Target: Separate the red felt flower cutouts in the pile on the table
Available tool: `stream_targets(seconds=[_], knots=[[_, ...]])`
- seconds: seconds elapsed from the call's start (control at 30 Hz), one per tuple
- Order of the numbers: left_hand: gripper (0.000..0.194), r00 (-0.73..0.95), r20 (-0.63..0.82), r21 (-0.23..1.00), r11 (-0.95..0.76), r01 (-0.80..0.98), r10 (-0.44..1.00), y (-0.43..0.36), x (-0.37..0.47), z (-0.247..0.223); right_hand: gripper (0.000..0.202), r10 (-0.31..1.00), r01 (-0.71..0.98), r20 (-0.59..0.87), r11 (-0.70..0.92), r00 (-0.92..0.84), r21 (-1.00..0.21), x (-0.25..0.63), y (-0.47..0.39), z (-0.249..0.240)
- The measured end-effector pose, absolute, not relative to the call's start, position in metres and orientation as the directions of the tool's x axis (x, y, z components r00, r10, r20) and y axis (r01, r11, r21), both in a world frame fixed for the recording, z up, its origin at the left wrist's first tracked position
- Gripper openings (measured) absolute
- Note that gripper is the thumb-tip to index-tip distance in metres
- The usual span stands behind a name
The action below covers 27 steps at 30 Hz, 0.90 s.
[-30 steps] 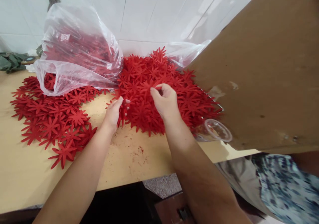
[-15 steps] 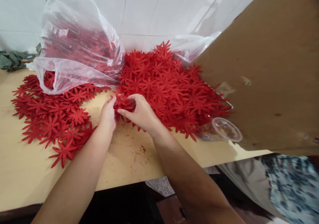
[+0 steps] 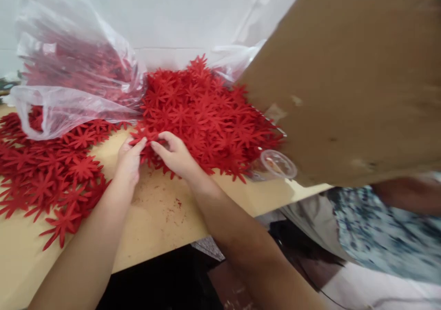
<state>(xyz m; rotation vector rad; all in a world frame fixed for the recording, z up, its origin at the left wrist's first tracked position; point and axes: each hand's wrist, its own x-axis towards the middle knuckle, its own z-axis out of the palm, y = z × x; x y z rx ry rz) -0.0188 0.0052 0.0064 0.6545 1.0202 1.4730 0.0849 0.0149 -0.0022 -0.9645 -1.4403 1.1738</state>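
Observation:
Between my hands is a red artificial flower point(image 3: 147, 137) with narrow petals. My left hand point(image 3: 130, 157) is closed on its left side, thumb on top. My right hand point(image 3: 175, 155) pinches its right edge with thumb and forefinger; the fingertips are partly hidden among the red petals. Right behind and beside my right hand rises a big heap of the same red flowers point(image 3: 196, 112). A second, flatter pile of red flowers point(image 3: 44, 181) spreads to the left of my left forearm.
A clear plastic bag point(image 3: 82, 80) with more red flowers stands at the back left. On the right, a large cardboard sheet point(image 3: 344, 80) leans over the table point(image 3: 155, 227), by a clear round plastic tub point(image 3: 279, 164). A person in patterned clothing point(image 3: 372, 232) is at lower right.
The view has swung to the right, so everything sits further left. My left thumb now lies over the flower, and more of the flower shows between my hands. The other person's arm has come into view.

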Motion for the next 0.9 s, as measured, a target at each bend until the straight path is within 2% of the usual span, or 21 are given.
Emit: stream_targets(seconds=[0.13, 0.3, 0.5, 0.6, 0.77, 0.9], knots=[[0.028, -0.296, -0.096, 0.905, -0.041, -0.423, 0.950, 0.012, -0.024, 0.008, 0.006, 0.976, 0.023, 0.157, 0.163, -0.152, -0.986, 0.078, 0.018, 0.001], [0.032, -0.342, -0.075, 0.898, -0.085, -0.431, 0.937, 0.015, -0.024, 0.012, 0.003, 0.989, 0.142, 0.100, 0.115, -0.112, -0.983, 0.078, 0.026, 0.000], [0.031, -0.308, 0.004, 0.893, -0.142, -0.427, 0.951, 0.009, -0.021, 0.017, 0.010, 0.968, 0.267, 0.216, 0.242, -0.124, -0.933, 0.076, 0.024, 0.001], [0.029, -0.242, 0.045, 0.896, -0.146, -0.419, 0.969, 0.008, -0.019, 0.016, 0.003, 0.948, 0.341, 0.286, 0.318, -0.142, -0.885, 0.076, 0.026, 0.002], [0.030, -0.222, -0.068, 0.921, -0.024, -0.389, 0.973, 0.004, -0.016, 0.019, 0.007, 0.908, 0.408, 0.401, 0.414, -0.121, -0.814, 0.077, 0.031, 0.004], [0.020, -0.247, -0.202, 0.933, 0.109, -0.342, 0.948, -0.003, -0.015, 0.028, 0.012, 0.898, 0.418, 0.425, 0.431, -0.112, -0.800, 0.078, 0.032, 0.006]])
